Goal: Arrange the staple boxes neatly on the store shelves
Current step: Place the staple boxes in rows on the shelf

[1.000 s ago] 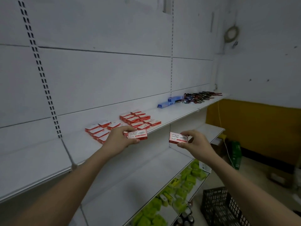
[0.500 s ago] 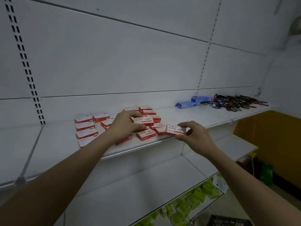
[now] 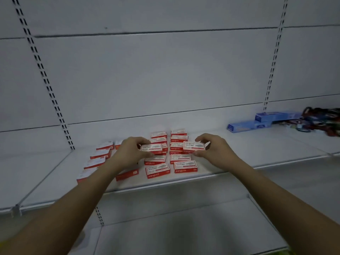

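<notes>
Several red and white staple boxes lie in rows on the white shelf [image 3: 230,157], among them a front box [image 3: 157,172] and another front box [image 3: 185,166]. My left hand [image 3: 128,151] holds a staple box [image 3: 152,148] flat above the left row. My right hand [image 3: 215,147] pinches a second staple box [image 3: 194,146] above the right row. More boxes [image 3: 97,161] lie in a column to the left, partly hidden by my left forearm.
Blue boxes [image 3: 257,121] and a pile of scissors with coloured handles [image 3: 322,120] lie at the shelf's right end. Slotted uprights [image 3: 46,83] run up the back wall. A lower white shelf [image 3: 184,230] juts out below.
Both hands have moved forward over the shelf with their boxes, from in front of its edge to above the rows. The view has swung to face the shelf squarely.
</notes>
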Demonstrator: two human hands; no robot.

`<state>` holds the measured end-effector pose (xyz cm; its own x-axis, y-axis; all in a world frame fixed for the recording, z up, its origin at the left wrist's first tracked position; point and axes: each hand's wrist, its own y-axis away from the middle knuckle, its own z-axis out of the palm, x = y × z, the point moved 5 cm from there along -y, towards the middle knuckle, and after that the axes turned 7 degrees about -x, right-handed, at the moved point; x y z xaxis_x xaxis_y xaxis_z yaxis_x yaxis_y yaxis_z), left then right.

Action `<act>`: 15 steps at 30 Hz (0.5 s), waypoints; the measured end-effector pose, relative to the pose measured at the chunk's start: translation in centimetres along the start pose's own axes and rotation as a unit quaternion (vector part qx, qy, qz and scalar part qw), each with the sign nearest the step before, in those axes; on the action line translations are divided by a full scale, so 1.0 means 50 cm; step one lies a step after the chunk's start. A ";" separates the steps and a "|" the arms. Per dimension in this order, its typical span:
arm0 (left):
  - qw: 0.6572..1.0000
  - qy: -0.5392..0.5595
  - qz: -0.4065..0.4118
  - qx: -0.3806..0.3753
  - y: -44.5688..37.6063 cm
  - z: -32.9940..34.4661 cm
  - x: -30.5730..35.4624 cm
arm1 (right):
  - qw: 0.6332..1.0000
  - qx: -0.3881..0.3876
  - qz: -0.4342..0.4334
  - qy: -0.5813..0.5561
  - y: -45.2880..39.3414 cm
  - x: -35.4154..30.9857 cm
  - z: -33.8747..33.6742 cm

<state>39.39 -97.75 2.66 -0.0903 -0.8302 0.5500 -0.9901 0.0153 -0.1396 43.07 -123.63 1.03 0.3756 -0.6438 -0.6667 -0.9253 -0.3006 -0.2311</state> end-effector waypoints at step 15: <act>0.995 -0.053 -0.083 0.014 0.010 0.053 0.004 | 0.993 -0.115 -0.024 0.023 -0.059 -0.014 0.080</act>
<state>39.18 -99.39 0.50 0.0884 -0.8744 0.4772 -0.9869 -0.1416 -0.0768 45.34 -119.49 -0.67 0.4252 -0.6548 -0.6248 -0.8723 -0.4807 -0.0899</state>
